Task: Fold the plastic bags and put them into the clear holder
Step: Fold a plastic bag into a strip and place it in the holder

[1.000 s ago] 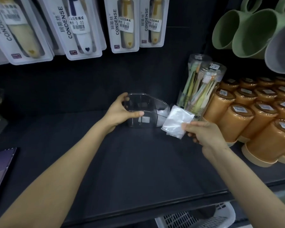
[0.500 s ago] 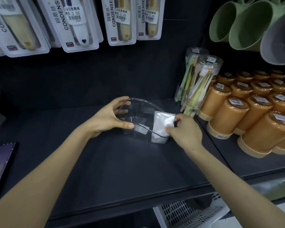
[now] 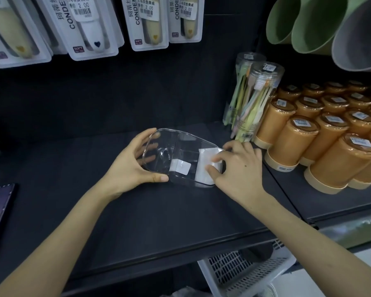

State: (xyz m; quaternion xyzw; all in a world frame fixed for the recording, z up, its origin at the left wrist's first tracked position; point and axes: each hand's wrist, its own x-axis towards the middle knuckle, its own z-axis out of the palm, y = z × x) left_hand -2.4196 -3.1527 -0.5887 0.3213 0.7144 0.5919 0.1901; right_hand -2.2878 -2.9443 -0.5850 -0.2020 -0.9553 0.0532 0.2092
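The clear holder [image 3: 181, 144] stands on the dark shelf [image 3: 159, 221], tipped toward me. My left hand [image 3: 133, 163] grips its left end, thumb along the near rim and fingers behind the wall. A folded white plastic bag [image 3: 204, 166] stands inside the holder at its right end. My right hand [image 3: 238, 166] is at that end, thumb and fingers pinching the bag at the rim. A small white label [image 3: 181, 167] shows on the holder's near wall.
Two clear jars of toothbrushes [image 3: 253, 99] stand just right of the holder, beside rows of orange cups [image 3: 304, 136]. Packaged items [image 3: 146, 20] hang above. Green cups [image 3: 304, 22] hang top right. A white slatted basket [image 3: 244, 269] sits below the shelf edge.
My right hand carried the folded bag leftward from in front of the jars into the holder's right end and pushed it further in. My left hand kept hold of the holder.
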